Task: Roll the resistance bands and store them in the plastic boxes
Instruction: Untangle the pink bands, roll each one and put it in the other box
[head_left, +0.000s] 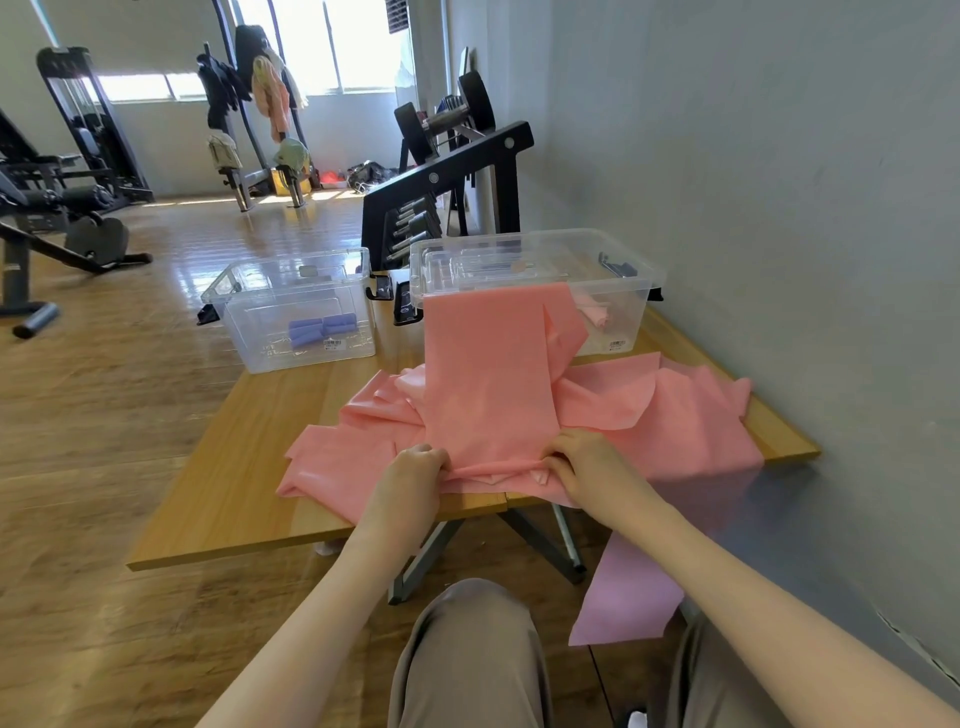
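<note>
Step in hand: rolling. The person is seated at the wooden table (249, 467), both hands at the near end of one pink band (488, 384). The left hand (415, 465) and the right hand (576, 460) sit a band's width apart, fingers curled onto the near edge, which is bunched between them. This appears to be the first turn of a roll, though the fingertips are hidden under the fold and a formed roll cannot be confirmed.

The band runs away from the hands, over a loose pile of pink bands (675, 410), and its far end is draped over the front wall of the right plastic box (628, 312). That box holds one pink roll (595, 312). The left plastic box (291, 332) holds purple rolls (322, 328). Another pale band (628, 597) hangs off the table's right edge.

Judgement: the next move calls for even rolling away from the body, both hands level, keeping the edges square while the draped end draws back off the box.
</note>
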